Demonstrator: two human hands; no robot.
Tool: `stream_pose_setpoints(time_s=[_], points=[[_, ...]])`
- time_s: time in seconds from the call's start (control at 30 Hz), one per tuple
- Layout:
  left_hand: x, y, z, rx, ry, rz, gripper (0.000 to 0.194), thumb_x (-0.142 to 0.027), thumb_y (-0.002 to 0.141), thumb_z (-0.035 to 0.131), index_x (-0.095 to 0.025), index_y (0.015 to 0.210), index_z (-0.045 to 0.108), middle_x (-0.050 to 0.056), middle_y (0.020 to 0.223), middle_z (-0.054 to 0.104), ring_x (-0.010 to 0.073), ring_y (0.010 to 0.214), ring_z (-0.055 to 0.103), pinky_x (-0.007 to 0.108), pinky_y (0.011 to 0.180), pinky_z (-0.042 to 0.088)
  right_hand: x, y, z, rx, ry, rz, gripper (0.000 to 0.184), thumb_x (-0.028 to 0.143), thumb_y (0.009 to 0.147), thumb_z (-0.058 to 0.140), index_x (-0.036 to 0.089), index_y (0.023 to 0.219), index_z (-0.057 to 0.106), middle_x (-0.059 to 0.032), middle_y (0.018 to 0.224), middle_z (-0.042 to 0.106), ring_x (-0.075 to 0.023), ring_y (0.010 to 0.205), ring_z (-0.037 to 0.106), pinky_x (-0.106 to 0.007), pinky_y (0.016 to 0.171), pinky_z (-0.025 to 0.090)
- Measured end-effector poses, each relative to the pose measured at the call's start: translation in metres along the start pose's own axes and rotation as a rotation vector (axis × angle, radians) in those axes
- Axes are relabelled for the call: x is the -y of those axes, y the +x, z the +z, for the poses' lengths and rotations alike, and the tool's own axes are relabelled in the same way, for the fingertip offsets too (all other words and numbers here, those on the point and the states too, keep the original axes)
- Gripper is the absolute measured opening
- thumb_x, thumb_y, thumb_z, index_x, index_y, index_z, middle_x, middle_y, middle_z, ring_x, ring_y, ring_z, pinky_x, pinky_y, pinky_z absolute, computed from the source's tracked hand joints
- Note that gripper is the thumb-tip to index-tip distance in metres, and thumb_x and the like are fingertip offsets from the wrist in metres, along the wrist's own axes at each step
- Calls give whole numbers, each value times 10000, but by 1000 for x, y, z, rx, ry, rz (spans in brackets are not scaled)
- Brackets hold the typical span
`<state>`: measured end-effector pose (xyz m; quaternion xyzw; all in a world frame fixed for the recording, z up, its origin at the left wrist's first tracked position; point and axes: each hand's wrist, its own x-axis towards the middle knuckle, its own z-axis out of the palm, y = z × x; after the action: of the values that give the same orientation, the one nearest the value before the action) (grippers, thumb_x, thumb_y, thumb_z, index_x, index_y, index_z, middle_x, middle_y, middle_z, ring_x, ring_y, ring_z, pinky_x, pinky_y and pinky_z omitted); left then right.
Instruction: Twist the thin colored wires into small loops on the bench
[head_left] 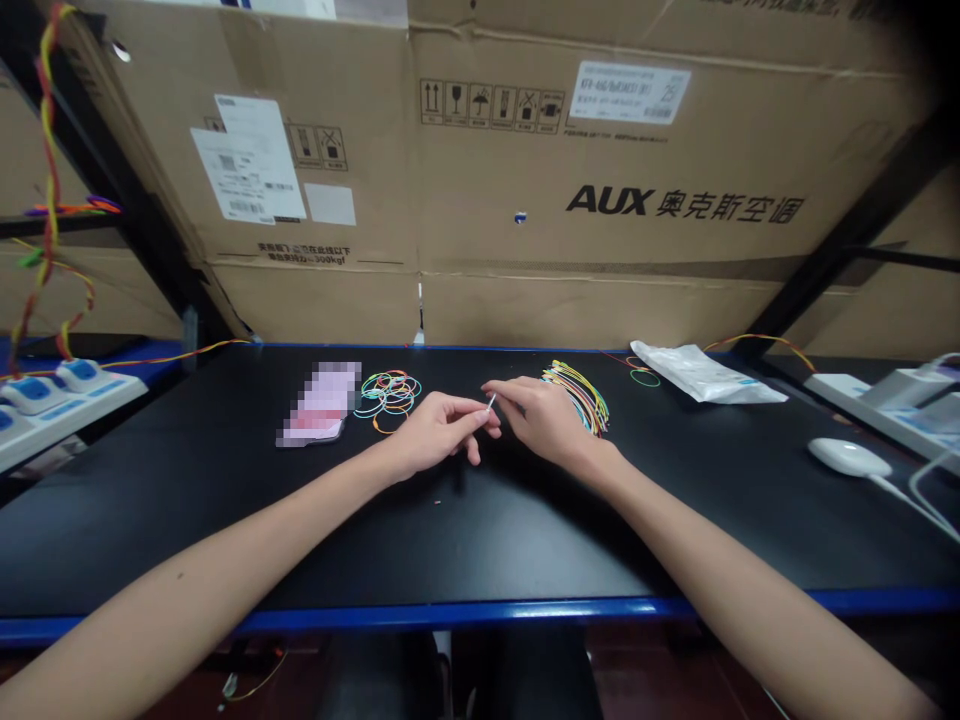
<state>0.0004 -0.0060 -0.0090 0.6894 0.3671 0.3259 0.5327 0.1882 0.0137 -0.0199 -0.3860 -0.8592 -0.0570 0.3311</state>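
Note:
Above the black tabletop (480, 540), my left hand (441, 432) pinches a thin white wire-like piece (491, 402) between thumb and fingertips. Only a short length of it shows; fingers cover the rest. My right hand (546, 415) meets it from the other side, its thumb and forefinger closed at the upper end of the same piece. Behind my right hand lies a bundle of coloured wires (589, 390), partly covered by the hand. Left of my left hand sits a pile of looped coloured wires (388, 393).
A phone with a blurred screen (321, 405) lies at left. Toward the back right are a white plastic packet (697, 372) and a white charger or mouse-like device (847, 458). Power strips (67, 405) flank the desk. A large cardboard box (487, 180) stands behind. A tiny scrap (437, 502) lies in front.

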Motion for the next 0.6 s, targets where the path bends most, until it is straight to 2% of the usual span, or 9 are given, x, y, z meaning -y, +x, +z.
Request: stream_pose_setpoints(time_s=[0.1, 0.17, 0.23, 0.43, 0.5, 0.6], points=[[1, 2, -4, -90, -7, 17, 245, -340, 852, 571, -126, 897, 680, 95, 932, 700, 59, 464, 556, 195, 425, 304, 2, 2, -3, -28, 29, 40, 234, 224, 917, 468, 210, 973, 695, -67, 892, 724, -210, 798, 662, -313, 703, 477], [3, 5, -8, -167, -13, 29, 233, -333, 852, 575, -130, 895, 681, 92, 926, 698, 50, 454, 531, 197, 422, 296, 4, 4, -6, -56, 122, 83, 214, 242, 911, 489, 208, 961, 694, -56, 879, 726, -199, 777, 660, -304, 696, 476], [5, 7, -12, -190, -60, 18, 224, -331, 843, 594, -131, 895, 680, 92, 917, 694, 49, 467, 516, 202, 431, 304, 6, 6, -8, -68, 242, 132, 201, 245, 905, 502, 201, 944, 695, -42, 855, 727, -179, 727, 653, -286, 666, 474], [9, 8, -18, 78, -397, -87, 229, -359, 818, 643, -164, 932, 681, 69, 965, 659, 66, 610, 535, 218, 539, 361, 4, 8, -10, -26, 400, 224, 198, 255, 884, 523, 185, 863, 708, -23, 790, 724, -161, 675, 626, -262, 610, 445], [10, 8, -18, 99, -387, -77, 212, -349, 813, 652, -165, 911, 689, 62, 975, 652, 82, 687, 551, 226, 588, 375, 3, 9, -9, -8, 420, 225, 202, 257, 881, 525, 185, 843, 710, -15, 777, 721, -153, 668, 617, -256, 608, 436], [13, 9, -18, 47, -306, -44, 203, -346, 805, 661, -161, 875, 707, 62, 968, 661, 123, 827, 570, 253, 701, 401, 2, 9, -9, 4, 431, 227, 207, 256, 876, 528, 182, 811, 709, -8, 754, 716, -147, 656, 606, -252, 602, 426]])
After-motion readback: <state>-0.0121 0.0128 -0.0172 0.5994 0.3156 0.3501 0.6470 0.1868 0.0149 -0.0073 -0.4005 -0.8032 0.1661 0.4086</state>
